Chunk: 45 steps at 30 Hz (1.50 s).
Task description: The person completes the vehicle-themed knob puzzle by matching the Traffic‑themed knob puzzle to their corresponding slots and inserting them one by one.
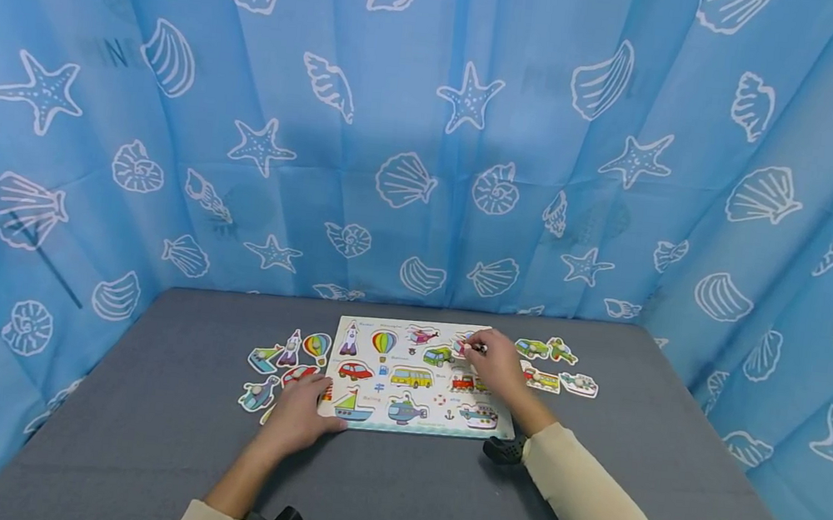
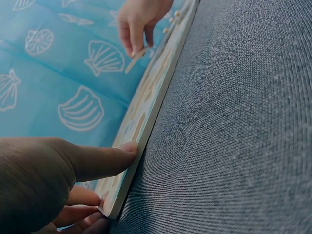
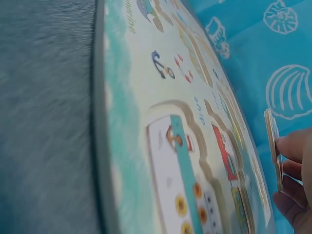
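On the grey table lies a wooden puzzle board (image 1: 437, 421) printed with vehicles. My left hand (image 1: 296, 412) holds its near left corner, the thumb (image 2: 109, 158) along the front edge and the fingers around the left side. Above the far right part of the board, my right hand (image 1: 500, 364) pinches a thin wooden puzzle piece (image 3: 272, 146) between thumb and fingers. The piece is tilted up on edge in the right wrist view, and its picture is mostly hidden. Printed on the board are a yellow bus (image 1: 412, 377), a sailboat (image 1: 353, 407) and a ship (image 1: 479, 417).
Left of the board lie several loose pieces, among them a rocket (image 1: 291, 348), a balloon (image 1: 317, 346) and a red car (image 1: 298, 375) partly behind the left hand. More pieces, including a train (image 1: 542, 379), lie to the right. A blue shell-patterned curtain (image 1: 429, 127) hangs behind the table.
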Available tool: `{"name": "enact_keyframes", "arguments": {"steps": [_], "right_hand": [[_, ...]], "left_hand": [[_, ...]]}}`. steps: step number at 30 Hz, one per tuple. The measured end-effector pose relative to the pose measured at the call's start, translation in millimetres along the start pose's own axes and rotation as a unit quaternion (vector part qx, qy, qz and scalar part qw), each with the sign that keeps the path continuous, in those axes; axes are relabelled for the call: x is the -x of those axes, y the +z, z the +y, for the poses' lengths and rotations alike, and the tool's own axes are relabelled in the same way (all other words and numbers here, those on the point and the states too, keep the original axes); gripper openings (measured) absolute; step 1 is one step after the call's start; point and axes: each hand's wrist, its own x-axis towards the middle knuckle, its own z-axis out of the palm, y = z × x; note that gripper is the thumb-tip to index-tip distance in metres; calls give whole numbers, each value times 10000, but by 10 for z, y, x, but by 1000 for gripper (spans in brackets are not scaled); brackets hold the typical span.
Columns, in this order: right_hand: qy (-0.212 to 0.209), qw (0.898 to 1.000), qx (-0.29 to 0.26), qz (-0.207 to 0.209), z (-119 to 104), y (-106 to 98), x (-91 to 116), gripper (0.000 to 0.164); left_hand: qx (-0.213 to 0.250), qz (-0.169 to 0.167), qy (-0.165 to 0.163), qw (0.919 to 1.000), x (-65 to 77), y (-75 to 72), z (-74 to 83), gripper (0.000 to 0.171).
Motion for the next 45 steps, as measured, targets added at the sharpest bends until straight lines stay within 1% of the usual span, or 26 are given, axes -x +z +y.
{"name": "enact_keyframes", "arguments": {"steps": [3, 8, 12, 18, 21, 26, 29, 33, 37, 41, 45], "right_hand": [[-32, 9999, 150, -47, -15, 64, -68, 7], [13, 9986, 402, -348, -63, 134, -145, 8], [66, 9978, 439, -497, -114, 181, -196, 9], [175, 9982, 383, -433, -156, 283, -248, 9], [268, 9979, 408, -418, -163, 352, -287, 9], [485, 9957, 660, -441, -214, 452, -365, 9], [596, 9946, 709, -474, -260, 502, -399, 10], [625, 9943, 719, -483, -301, 573, -424, 10], [490, 9945, 811, -438, -323, 633, -443, 10], [465, 9944, 857, -411, -358, 663, -464, 10], [595, 9935, 835, -494, -400, 675, -482, 11]], "left_hand": [[-13, -5, -7, 10000, -3, -2, -8, 72], [3, 40, 91, 10000, -2, -7, -19, 72], [1, 106, 165, 9998, 1, 3, -30, 72], [26, 132, 177, 9998, -9, 26, -3, 71], [33, 100, 118, 9999, -10, 23, 8, 71], [8, 69, 70, 10000, -12, 21, -2, 72], [37, 59, 65, 10000, -10, 18, -7, 72], [71, 51, 33, 10000, -4, 21, -3, 71], [94, 60, -47, 9999, -4, 32, -2, 72], [93, 111, 5, 9999, -6, 27, -3, 71], [79, 108, 66, 9999, -3, 17, -3, 71]]}}
